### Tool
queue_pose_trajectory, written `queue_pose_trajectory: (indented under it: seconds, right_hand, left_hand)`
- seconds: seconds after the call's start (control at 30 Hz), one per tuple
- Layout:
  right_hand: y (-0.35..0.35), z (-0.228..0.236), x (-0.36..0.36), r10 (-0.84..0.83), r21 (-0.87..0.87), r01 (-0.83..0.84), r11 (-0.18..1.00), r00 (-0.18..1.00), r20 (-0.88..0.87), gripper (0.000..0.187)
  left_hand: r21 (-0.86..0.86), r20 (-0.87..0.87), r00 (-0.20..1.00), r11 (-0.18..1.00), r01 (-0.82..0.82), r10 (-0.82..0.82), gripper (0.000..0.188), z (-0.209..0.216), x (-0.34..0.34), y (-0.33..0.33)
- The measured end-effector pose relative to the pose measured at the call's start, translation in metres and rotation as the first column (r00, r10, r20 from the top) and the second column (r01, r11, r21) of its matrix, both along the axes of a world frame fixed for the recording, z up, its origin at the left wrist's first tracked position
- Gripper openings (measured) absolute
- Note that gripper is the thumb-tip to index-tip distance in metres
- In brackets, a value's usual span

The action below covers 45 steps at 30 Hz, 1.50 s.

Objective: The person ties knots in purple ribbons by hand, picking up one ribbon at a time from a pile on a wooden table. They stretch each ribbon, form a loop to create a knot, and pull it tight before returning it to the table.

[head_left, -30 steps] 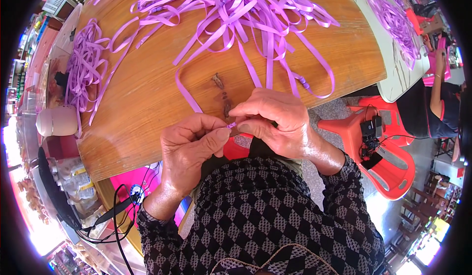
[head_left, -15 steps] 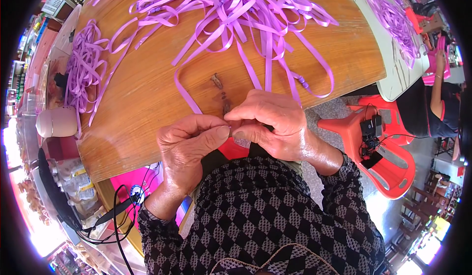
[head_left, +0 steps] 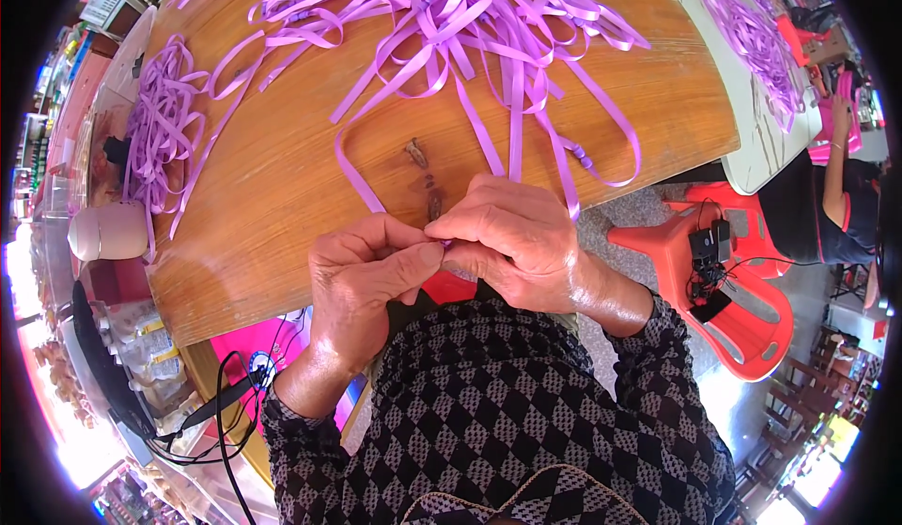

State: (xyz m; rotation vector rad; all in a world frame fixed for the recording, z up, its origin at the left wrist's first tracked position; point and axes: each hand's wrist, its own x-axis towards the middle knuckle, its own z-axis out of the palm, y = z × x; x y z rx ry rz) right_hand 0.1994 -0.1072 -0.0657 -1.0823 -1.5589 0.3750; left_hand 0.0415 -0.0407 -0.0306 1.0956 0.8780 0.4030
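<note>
Just off the near edge of the wooden table (head_left: pixel 244 271), my two hands meet fingertip to fingertip. My left hand (head_left: pixel 362 276) pinches with thumb and forefinger, and my right hand (head_left: pixel 526 243) pinches against it. A tiny bit of purple ribbon shows between the fingertips; the rest of it is covered by my fingers. Strands of purple ribbon (head_left: pixel 360 182) run from behind my hands up to a large tangled heap of purple ribbon (head_left: pixel 442 18) at the far side. A small dark purple coiled or knotted piece (head_left: pixel 578 155) sits on one strand, right of my hands.
Another ribbon bundle (head_left: pixel 164 121) hangs at the table's left edge, above a rounded beige object (head_left: pixel 110 234). At right, more ribbon (head_left: pixel 747 41) lies on a white table (head_left: pixel 770 154). A red stool (head_left: pixel 742 323) holds black devices and cables. A person (head_left: pixel 836 187) is beyond it.
My hands stay pinched together and have shifted very slightly, the fingertips turning a little. The ribbon strands near them have moved slightly.
</note>
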Motion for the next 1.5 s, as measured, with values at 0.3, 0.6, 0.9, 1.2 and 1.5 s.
queue_pose_trajectory:
  seconds: [0.3,0.6,0.9,1.2,1.5]
  right_hand:
    - [-0.006,0.006,0.004,0.066,-0.020,-0.067,0.998,0.997,-0.037,0.019]
    - [-0.010,0.011,0.004,0.121,-0.120,-0.136,0.983,0.985,-0.126,0.018]
    - [-0.007,0.016,0.005,0.146,-0.262,-0.218,0.940,0.952,-0.267,0.032]
    - [-0.012,0.021,-0.003,0.244,-0.309,-0.339,0.889,0.920,-0.308,0.018]
    - [-0.020,0.021,0.004,0.207,-0.382,-0.394,0.836,0.871,-0.445,0.015]
  left_hand:
    - [-0.037,-0.105,0.986,0.991,0.127,-0.130,0.010,0.013,-0.005,0.005]
    - [0.009,0.034,0.999,1.000,0.026,-0.026,0.009,0.015,-0.013,-0.002]
    - [0.005,-0.003,0.998,0.998,-0.069,0.069,0.019,0.010,-0.009,-0.004]
    - [-0.148,0.083,0.990,0.981,0.129,-0.118,0.009,0.013,-0.016,-0.001]
    - [-0.109,0.038,0.999,0.994,0.013,-0.008,0.011,0.015,-0.021,-0.004]
